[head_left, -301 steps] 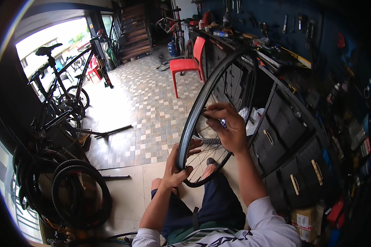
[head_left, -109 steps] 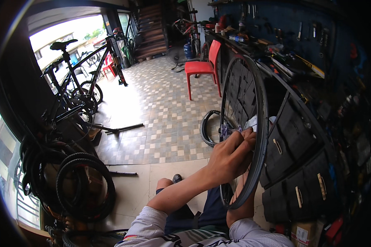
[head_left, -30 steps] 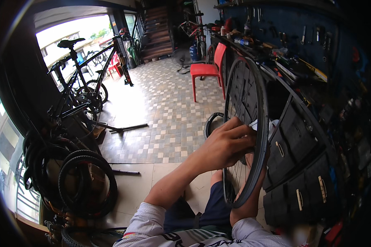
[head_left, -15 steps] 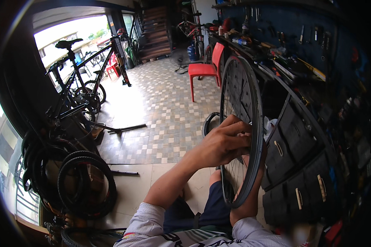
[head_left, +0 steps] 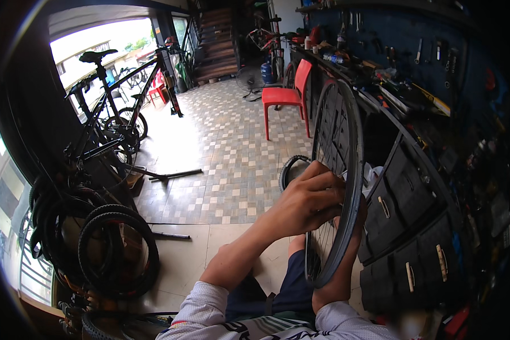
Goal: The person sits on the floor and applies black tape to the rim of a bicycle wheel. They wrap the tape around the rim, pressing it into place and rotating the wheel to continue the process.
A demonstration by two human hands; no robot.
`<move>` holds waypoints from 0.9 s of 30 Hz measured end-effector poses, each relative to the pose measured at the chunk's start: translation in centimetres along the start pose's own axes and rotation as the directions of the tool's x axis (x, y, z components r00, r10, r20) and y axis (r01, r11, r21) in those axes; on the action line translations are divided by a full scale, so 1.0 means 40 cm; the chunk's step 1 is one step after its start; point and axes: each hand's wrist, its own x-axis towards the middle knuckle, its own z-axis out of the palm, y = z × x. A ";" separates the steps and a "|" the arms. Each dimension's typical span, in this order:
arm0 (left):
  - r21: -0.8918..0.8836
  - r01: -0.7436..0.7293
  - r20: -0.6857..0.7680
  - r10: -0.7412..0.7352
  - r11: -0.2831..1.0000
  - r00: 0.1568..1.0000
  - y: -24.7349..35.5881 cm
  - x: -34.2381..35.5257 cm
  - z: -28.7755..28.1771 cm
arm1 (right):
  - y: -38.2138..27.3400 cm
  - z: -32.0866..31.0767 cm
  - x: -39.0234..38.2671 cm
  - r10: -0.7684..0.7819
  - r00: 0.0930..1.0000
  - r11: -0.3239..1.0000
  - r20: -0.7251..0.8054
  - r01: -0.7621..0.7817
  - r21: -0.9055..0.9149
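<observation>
A bicycle wheel (head_left: 354,158) with a black rim and thin spokes stands upright in front of me, raised off the floor and seen nearly edge-on. My left hand (head_left: 314,195) reaches in at its middle from the left side, fingers bent and pressed together on the wheel's centre. The hub is covered by those fingers. My right hand (head_left: 357,218) is on the far right side of the wheel, mostly hidden behind the rim; its fingers do not show clearly.
A red chair (head_left: 283,96) stands ahead, beside a cluttered workbench (head_left: 399,122) with dark drawers (head_left: 399,192) along the right. At left, a black bicycle (head_left: 110,85) is propped up above a pile of tyres (head_left: 119,249). Another tyre (head_left: 289,170) lies behind the wheel.
The wheel has shifted slightly right and turned a little. My left hand stays at its middle, moving with it. The view has tilted slightly.
</observation>
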 end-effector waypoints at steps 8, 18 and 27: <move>0.018 0.065 -0.055 -0.064 0.998 0.996 0.024 0.006 0.029 | -0.005 -0.064 0.018 -0.132 0.990 0.990 0.041 0.133 -0.041; 0.153 0.177 -0.206 -0.144 0.972 0.968 0.028 -0.013 0.063 | -0.023 0.013 0.004 -0.102 0.994 0.987 -0.037 0.106 0.120; -0.079 0.448 -0.010 -0.450 0.891 0.893 0.163 -0.030 0.013 | 0.056 -0.023 0.053 -0.155 0.985 0.988 -0.081 0.152 -0.039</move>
